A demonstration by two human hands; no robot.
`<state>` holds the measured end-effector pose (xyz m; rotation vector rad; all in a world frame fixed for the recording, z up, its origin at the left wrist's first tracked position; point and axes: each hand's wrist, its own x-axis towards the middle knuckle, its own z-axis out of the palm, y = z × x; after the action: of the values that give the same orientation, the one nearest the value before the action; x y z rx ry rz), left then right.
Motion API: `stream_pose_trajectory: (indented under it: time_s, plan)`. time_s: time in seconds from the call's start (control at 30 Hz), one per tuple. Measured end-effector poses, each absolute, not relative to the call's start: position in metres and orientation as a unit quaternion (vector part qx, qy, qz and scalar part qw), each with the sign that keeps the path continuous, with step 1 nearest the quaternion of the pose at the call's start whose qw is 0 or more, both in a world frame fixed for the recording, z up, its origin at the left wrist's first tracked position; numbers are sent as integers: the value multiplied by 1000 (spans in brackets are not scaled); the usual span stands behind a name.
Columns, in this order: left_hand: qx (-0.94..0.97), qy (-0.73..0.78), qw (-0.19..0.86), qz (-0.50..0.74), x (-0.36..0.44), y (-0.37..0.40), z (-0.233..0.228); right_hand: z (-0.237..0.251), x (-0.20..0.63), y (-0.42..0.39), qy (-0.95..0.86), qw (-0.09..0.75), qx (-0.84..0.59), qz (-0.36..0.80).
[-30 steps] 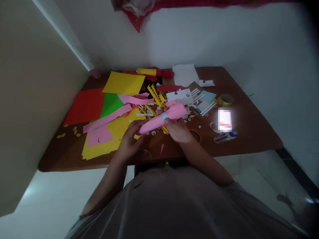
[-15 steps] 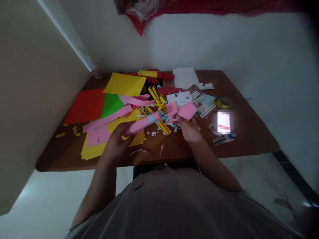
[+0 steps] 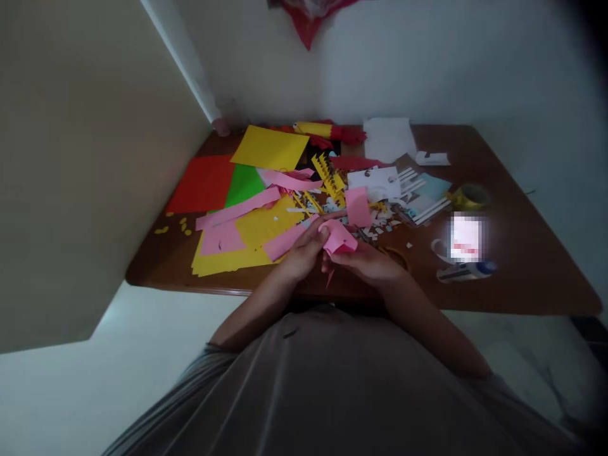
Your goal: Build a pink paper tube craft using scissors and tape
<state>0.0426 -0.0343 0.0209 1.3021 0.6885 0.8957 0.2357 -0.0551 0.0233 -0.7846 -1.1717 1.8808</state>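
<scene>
A folded piece of pink paper (image 3: 338, 235) is between my two hands near the front of the table. My left hand (image 3: 304, 252) has its thumb pressed on the paper's left side. My right hand (image 3: 373, 263) is closed around its lower right side, with the fingers partly hidden. Just left of my left hand lies a pink paper tube (image 3: 282, 244), its far end partly covered by the hand. Beyond the right hand is a pink paper square (image 3: 358, 206). A thin pink scrap (image 3: 329, 278) shows below the hands.
The brown table (image 3: 532, 266) bears yellow sheets (image 3: 268, 149), a red sheet (image 3: 202, 183), pink strips (image 3: 242, 209) and many small scraps. At right are a tape roll (image 3: 470, 196), a bright blurred-out rectangle (image 3: 466, 237) and a white tube with a blue cap (image 3: 468, 271). A wall stands behind.
My left hand has let go of the pink tube, which now lies on the table, and has moved right to the folded pink paper. My right hand has drawn the paper nearer. The view has shifted left.
</scene>
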Motion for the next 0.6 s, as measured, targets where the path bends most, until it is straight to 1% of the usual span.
stream_pose_trajectory:
  time_s: [0.03,0.1,0.17,0.2,0.23,0.27,0.33,0.5,0.6]
  plan:
    - [557,307,649,418,47,-35,16,21,234,-56,-455,406,-319,725]
    - [548,334,600,477,51,-35,5,18,234,-60,-449,485,-363,657]
    - [552,375,531,523,52,-31,-3,18,234,-63,-452,576,-417,539]
    - [554,393,500,537,52,-30,-6,19,234,-65,-462,606,-438,476]
    - [556,409,474,546,52,-28,-8,20,234,-66,-478,619,-453,429]
    - [558,421,455,552,52,-26,-10,21,234,-67,-495,616,-460,406]
    - [562,434,430,557,51,-26,-11,22,232,-66,-513,595,-468,404]
    - [589,419,386,573,51,-31,-8,17,227,-55,-494,528,-499,478]
    - [613,383,404,560,53,-34,-6,14,229,-50,-494,509,-499,498]
